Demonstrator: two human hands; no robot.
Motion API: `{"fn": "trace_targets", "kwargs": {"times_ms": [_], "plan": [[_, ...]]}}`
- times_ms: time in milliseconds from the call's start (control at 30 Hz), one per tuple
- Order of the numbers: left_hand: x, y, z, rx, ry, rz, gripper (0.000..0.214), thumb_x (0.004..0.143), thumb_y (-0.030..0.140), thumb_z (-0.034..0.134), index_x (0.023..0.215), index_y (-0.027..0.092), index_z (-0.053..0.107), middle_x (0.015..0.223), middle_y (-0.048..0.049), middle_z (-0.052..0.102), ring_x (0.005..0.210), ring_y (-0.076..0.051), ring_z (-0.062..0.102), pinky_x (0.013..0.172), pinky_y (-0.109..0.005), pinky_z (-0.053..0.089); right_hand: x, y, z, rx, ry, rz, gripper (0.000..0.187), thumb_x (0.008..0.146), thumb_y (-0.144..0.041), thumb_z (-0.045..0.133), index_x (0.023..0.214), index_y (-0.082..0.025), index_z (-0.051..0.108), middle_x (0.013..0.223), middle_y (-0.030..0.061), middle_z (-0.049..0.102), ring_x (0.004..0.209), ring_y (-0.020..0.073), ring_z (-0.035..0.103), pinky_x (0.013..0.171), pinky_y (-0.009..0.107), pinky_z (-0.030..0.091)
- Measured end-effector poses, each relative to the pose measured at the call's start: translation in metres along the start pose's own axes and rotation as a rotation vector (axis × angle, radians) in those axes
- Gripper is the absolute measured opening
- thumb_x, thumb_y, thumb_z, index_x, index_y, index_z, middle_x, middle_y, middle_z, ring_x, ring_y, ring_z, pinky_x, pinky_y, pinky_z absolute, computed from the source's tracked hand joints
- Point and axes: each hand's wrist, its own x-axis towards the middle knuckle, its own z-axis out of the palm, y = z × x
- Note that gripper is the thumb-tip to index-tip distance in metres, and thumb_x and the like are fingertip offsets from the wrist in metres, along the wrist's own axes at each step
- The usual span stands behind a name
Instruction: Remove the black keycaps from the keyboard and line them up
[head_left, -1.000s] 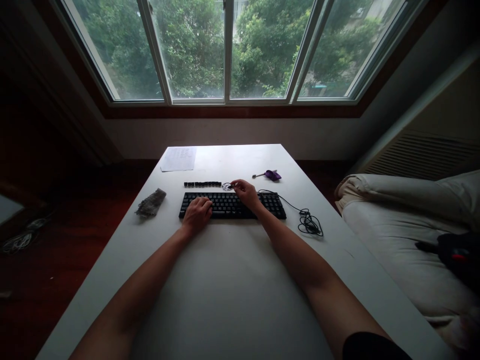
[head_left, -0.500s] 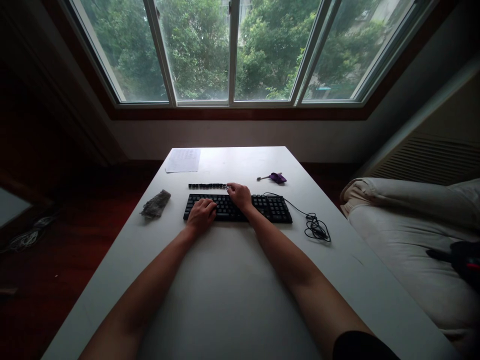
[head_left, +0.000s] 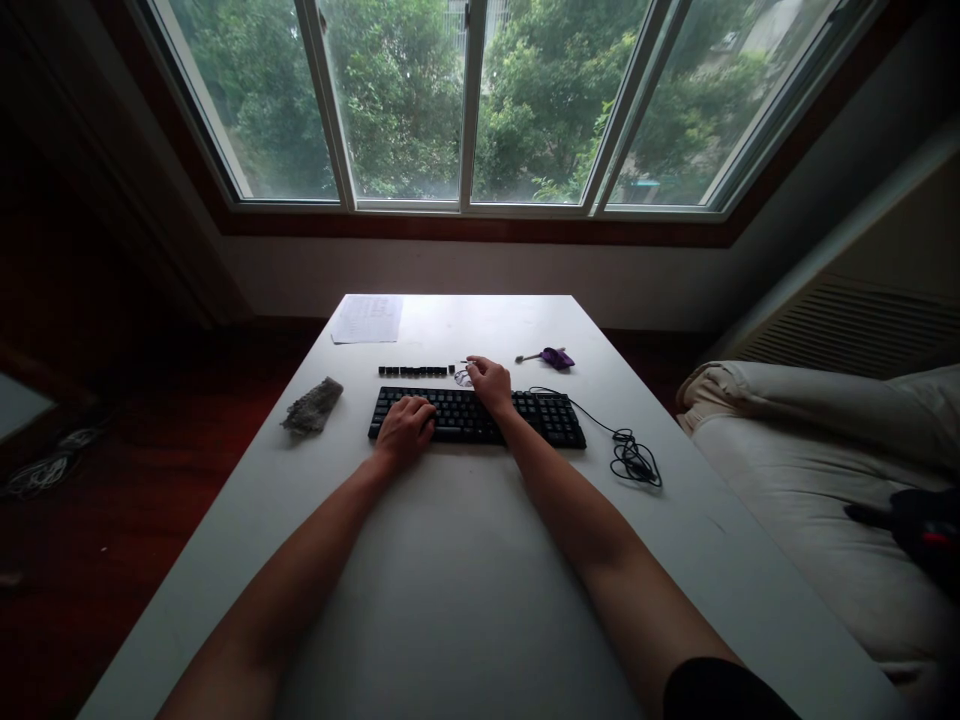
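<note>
A black keyboard (head_left: 469, 425) lies across the white table. My left hand (head_left: 406, 428) rests on its left part, fingers stretched over the keys and holding nothing. Just beyond the keyboard's top edge, my right hand (head_left: 490, 385) is closed in a pinch on a thin wire keycap puller (head_left: 463, 377), whose loops show left of the fingers. Left of the puller, a row of black keycaps (head_left: 412, 371) lies on the table behind the keyboard. The keycap (head_left: 451, 369) at its right end sits slightly apart.
A grey crumpled cloth or bag (head_left: 313, 406) lies left of the keyboard. Printed paper (head_left: 367, 319) is at the table's far left corner. A small brush (head_left: 530, 357) and a purple item (head_left: 558, 358) lie at the far right. The coiled cable (head_left: 634, 460) sits right of the keyboard.
My right hand has moved slightly right, away from the end of the keycap row, and the wire loops now show clearly. My left hand stays on the keyboard.
</note>
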Motion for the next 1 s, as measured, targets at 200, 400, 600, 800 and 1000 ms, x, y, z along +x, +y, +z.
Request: {"fn": "trace_targets", "kwargs": {"times_ms": [200, 400, 600, 800, 1000], "plan": [[0.001, -0.001, -0.002, 0.002, -0.01, 0.008, 0.022, 0.095, 0.025, 0.051, 0.113, 0.023, 0.064, 0.118, -0.0078, 0.062, 0.11, -0.026, 0.054, 0.098, -0.044, 0.046, 0.015, 0.001, 0.0, 0.064, -0.01, 0.037, 0.033, 0.09, -0.036, 0.057, 0.114, -0.023, 0.075, 0.097, 0.0044, 0.077, 0.092, 0.0191, 0.071, 0.088, 0.03, 0.051], [0.001, -0.002, -0.003, -0.011, -0.01, 0.009, 0.023, 0.094, 0.025, 0.052, 0.114, 0.023, 0.064, 0.118, -0.0078, 0.062, 0.11, -0.026, 0.054, 0.098, -0.045, 0.046, 0.027, -0.009, -0.001, 0.102, -0.061, 0.088, 0.028, 0.089, -0.034, 0.059, 0.107, -0.025, 0.077, 0.092, 0.0038, 0.077, 0.089, 0.0204, 0.072, 0.085, 0.031, 0.053], [0.0, -0.003, -0.003, -0.024, -0.004, 0.003, 0.023, 0.094, 0.025, 0.052, 0.114, 0.024, 0.064, 0.118, -0.0076, 0.063, 0.11, -0.026, 0.054, 0.099, -0.046, 0.046, 0.027, -0.01, 0.004, 0.113, -0.107, 0.075, 0.024, 0.088, -0.033, 0.059, 0.1, -0.025, 0.079, 0.09, 0.0031, 0.077, 0.087, 0.0206, 0.072, 0.083, 0.032, 0.054], [0.0, -0.004, -0.003, -0.03, -0.005, -0.003, 0.023, 0.094, 0.025, 0.052, 0.114, 0.024, 0.064, 0.117, -0.0075, 0.063, 0.11, -0.026, 0.055, 0.098, -0.046, 0.046, 0.024, -0.008, 0.012, 0.069, -0.111, 0.069, 0.025, 0.088, -0.032, 0.059, 0.104, -0.026, 0.078, 0.091, 0.0028, 0.077, 0.091, 0.0209, 0.072, 0.087, 0.032, 0.053], [0.0, -0.004, -0.003, -0.031, -0.005, 0.0, 0.023, 0.094, 0.025, 0.053, 0.114, 0.024, 0.064, 0.117, -0.008, 0.062, 0.109, -0.026, 0.054, 0.097, -0.046, 0.046, 0.018, -0.012, 0.008, 0.049, -0.096, 0.059, 0.026, 0.088, -0.031, 0.059, 0.104, -0.026, 0.078, 0.085, 0.0025, 0.077, 0.092, 0.0212, 0.072, 0.087, 0.031, 0.052]]}}
